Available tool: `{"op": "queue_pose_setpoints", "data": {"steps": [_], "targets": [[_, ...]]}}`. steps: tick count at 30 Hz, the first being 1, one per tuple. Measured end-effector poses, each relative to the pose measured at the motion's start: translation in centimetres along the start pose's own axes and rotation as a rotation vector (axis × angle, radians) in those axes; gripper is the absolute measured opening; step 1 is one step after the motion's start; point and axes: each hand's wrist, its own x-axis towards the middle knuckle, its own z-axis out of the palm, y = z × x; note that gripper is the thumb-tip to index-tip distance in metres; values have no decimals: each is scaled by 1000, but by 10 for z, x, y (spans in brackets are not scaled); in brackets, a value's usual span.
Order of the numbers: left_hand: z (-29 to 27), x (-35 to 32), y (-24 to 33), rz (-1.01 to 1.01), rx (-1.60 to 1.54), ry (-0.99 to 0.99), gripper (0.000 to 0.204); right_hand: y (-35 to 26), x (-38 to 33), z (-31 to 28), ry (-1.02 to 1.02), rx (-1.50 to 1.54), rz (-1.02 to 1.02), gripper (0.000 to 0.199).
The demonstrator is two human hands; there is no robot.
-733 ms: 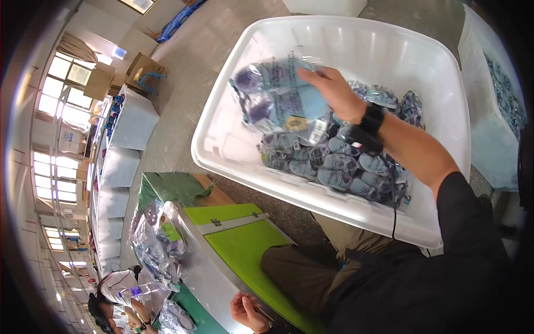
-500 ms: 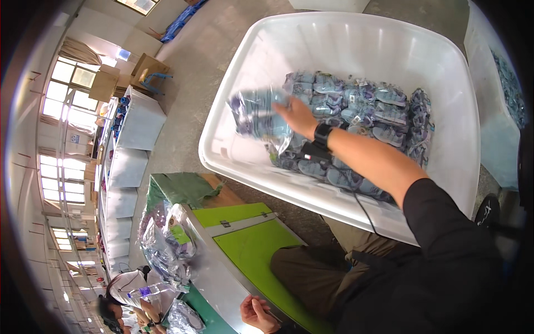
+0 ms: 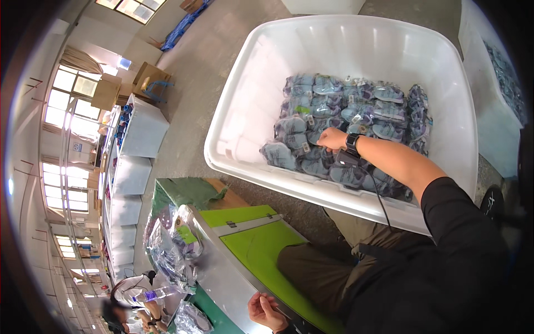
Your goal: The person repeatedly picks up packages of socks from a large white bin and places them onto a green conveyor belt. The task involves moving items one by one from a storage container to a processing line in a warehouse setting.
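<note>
A large white plastic tub (image 3: pixel 227 119) holds rows of grey-blue and purple shoes (image 3: pixel 328 87) in clear plastic bags. Inside it, my right hand (image 3: pixel 332 139) is low over the bagged shoes near the left-middle of the pile, its fingers drawn together and pointing down. Whether they pinch a bag is hidden. A dark watch and a small black device with a cable are on that wrist. My left hand (image 3: pixel 267 312) hovers by the edge of the metal-topped workbench (image 3: pixel 225 278), fingers curled, with nothing visible in them.
Clear-bagged shoes (image 3: pixel 167 245) lie on the bench, whose side has a lime-green panel (image 3: pixel 258 245). Another person (image 3: pixel 125 303) works at lower left. A second white bin (image 3: pixel 492 111) with bagged shoes stands at right. White bins (image 3: pixel 143 131) line the left side.
My right hand has moved right and down from the tub's left side. The bagged shoes it carried there are no longer held up. My left hand stays by the bench.
</note>
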Motion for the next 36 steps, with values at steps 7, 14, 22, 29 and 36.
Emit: {"op": "queue_pose_setpoints", "data": {"steps": [7, 14, 22, 29, 36], "targets": [[-1, 1, 1, -39, -82, 2, 15, -79, -104, 40, -384, 85, -360, 54], [-3, 3, 2, -86, -92, 19, 15, -99, -168, 109, 59, -585, -701, 77], [-20, 12, -6, -233, -201, -198, 23, -85, -159, 118, 207, -641, -835, 74], [-83, 41, -8, -310, -306, -190, 27, -80, -153, 116, 183, -618, -822, 75], [-209, 107, -42, 147, 655, 314, 37, -77, -148, 115, 192, -614, -866, 74]]}}
